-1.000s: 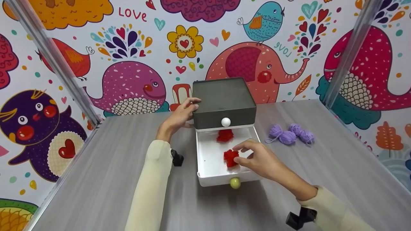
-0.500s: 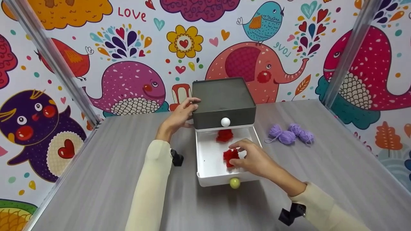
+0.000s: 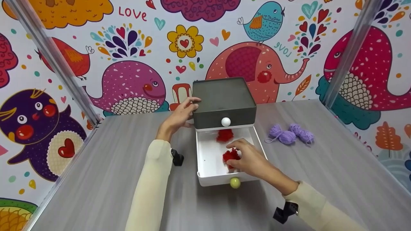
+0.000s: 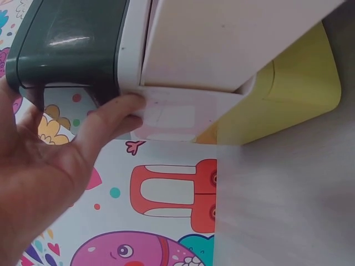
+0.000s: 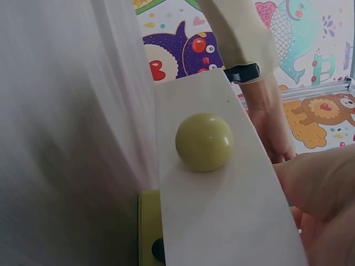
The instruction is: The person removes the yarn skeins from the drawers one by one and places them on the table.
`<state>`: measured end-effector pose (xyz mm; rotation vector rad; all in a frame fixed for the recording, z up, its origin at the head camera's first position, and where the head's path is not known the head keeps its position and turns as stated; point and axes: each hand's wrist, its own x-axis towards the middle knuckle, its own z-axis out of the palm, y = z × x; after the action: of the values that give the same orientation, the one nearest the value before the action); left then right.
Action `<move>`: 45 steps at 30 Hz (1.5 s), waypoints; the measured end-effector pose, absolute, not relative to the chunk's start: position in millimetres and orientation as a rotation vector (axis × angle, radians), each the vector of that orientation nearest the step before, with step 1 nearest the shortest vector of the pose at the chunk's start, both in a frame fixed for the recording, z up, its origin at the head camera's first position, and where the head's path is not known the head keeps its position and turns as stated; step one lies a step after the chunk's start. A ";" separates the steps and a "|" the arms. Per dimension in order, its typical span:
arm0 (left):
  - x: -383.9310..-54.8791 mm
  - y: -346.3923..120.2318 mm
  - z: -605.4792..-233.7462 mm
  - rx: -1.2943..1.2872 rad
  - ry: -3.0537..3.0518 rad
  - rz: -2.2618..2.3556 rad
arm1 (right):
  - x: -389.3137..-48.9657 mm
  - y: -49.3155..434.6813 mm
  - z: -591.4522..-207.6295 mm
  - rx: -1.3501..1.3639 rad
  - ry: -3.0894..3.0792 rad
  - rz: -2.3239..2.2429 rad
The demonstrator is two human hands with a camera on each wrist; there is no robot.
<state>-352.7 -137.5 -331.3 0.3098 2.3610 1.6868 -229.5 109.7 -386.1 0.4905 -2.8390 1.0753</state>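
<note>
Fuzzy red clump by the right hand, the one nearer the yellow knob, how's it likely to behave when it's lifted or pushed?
The fuzzy red clump is probably soft and squashy, given its ragged, fluffy outline. That irregular shape also makes free rolling unlikely. If pushed, it may slide, but the white drawer's raised walls should contain it.

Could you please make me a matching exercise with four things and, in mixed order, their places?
1. Purple yarn
2. Yellow-green knob
3. Left hand
4. Right hand

A. At the nearer red bundle
B. On the front of the open white drawer
C. On the table, beside the drawers
D. At the side of the dark top tier

Pairs: 1-C, 2-B, 3-D, 4-A
</note>
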 end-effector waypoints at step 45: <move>-354.3 -137.6 -333.6 0.323 2.342 1.706 | -230.9 112.2 -381.6 0.447 -2.898 1.107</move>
<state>-354.3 -137.6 -333.6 0.3226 2.3420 1.7056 -230.9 112.2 -381.6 0.4473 -2.8981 1.1073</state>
